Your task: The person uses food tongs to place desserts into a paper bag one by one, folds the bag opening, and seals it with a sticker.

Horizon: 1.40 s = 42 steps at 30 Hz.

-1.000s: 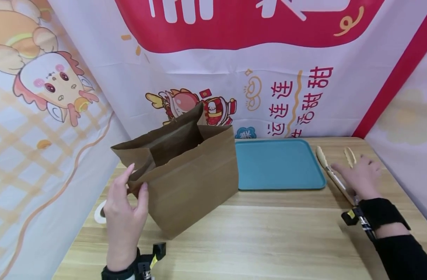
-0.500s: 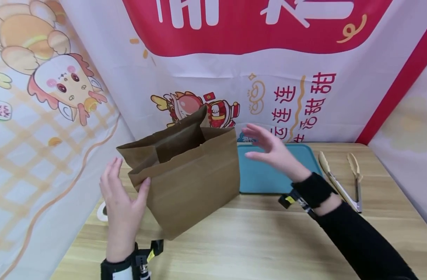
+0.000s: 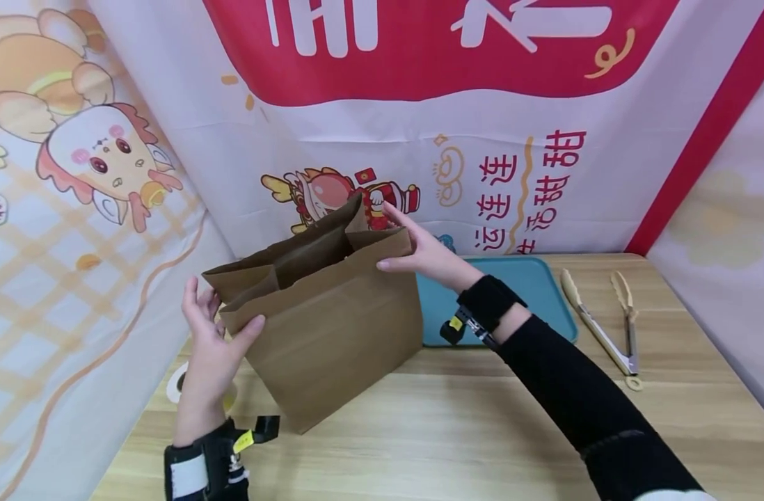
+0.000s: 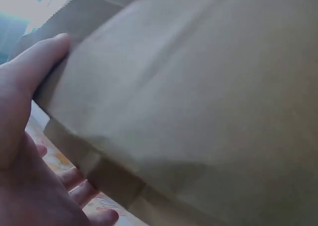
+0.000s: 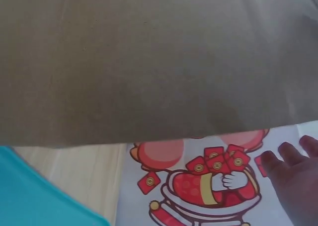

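A brown paper bag (image 3: 332, 334) stands on the table with its mouth spread and its top edge leaning back. My left hand (image 3: 213, 355) holds the bag's left upper side, the thumb on the front panel and the fingers along the folded side. In the left wrist view, that thumb (image 4: 47, 57) lies against the paper (image 4: 189, 97). At the right upper corner is my right hand (image 3: 419, 250), its thumb in front of the bag and its fingers extended past the rim. The right wrist view shows those fingers (image 5: 285, 159) spread beside the paper panel (image 5: 149, 67).
A blue tray (image 3: 507, 292) lies behind and right of the bag. Metal tongs with beige tips (image 3: 598, 330) rest, spread apart, near the table's right edge. A white roll (image 3: 177, 383) sits by my left wrist. A printed cloth (image 3: 369, 132) hangs behind the table.
My right hand has left the tongs and crossed over the tray to the bag's right upper corner. My left hand stays at the bag's left side, its fingers shifted slightly.
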Each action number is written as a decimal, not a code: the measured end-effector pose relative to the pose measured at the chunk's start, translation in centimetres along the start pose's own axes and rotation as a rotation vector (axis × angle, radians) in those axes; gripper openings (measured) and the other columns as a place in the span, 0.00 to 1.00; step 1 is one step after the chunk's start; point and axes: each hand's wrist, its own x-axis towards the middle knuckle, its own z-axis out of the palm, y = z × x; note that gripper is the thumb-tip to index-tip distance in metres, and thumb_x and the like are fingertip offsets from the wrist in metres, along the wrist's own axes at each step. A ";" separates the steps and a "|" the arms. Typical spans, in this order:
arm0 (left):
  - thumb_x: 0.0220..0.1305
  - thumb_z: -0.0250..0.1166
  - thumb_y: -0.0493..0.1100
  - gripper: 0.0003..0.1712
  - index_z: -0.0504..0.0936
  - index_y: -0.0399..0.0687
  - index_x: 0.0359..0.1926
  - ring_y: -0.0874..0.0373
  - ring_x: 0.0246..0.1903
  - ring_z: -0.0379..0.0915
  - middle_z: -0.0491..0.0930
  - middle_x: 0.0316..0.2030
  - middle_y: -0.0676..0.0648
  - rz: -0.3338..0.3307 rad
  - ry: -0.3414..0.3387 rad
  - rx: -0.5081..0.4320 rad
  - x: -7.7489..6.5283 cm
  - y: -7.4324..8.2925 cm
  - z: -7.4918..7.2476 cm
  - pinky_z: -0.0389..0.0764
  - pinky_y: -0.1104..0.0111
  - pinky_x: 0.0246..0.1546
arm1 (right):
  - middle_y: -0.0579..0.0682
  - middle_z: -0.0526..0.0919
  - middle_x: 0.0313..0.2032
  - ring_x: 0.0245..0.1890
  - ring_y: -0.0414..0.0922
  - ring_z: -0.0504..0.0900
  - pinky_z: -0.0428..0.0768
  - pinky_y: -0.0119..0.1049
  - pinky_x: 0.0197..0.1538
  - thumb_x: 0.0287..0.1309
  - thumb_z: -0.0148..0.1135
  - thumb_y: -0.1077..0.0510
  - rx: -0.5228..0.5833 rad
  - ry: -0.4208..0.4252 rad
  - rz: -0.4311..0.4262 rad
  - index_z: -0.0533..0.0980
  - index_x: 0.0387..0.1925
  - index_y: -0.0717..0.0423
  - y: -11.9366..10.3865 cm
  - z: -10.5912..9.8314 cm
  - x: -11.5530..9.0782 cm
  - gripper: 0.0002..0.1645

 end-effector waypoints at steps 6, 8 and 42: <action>0.62 0.66 0.38 0.57 0.35 0.66 0.76 0.52 0.74 0.39 0.45 0.75 0.41 -0.033 -0.001 -0.035 0.7 -0.3 -0.6 0.32 0.47 0.76 | 0.32 0.50 0.76 0.78 0.39 0.45 0.56 0.57 0.75 0.57 0.69 0.52 -0.013 0.032 0.006 0.45 0.76 0.27 0.1 0.6 1.8 0.56; 0.62 0.67 0.38 0.52 0.43 0.62 0.76 0.54 0.74 0.41 0.47 0.74 0.43 -0.037 0.005 -0.037 0.8 -0.4 -0.7 0.32 0.49 0.77 | 0.35 0.52 0.76 0.77 0.40 0.47 0.54 0.57 0.75 0.56 0.70 0.51 -0.027 0.044 0.012 0.46 0.75 0.25 0.2 0.7 2.3 0.56; 0.57 0.65 0.25 0.13 0.85 0.34 0.43 0.76 0.38 0.77 0.79 0.33 0.77 0.267 0.226 0.177 3.1 -2.4 1.0 0.77 0.85 0.41 | 0.57 0.87 0.41 0.38 0.43 0.84 0.81 0.31 0.42 0.56 0.69 0.60 -0.194 0.195 -0.068 0.85 0.41 0.59 2.9 1.7 3.3 0.11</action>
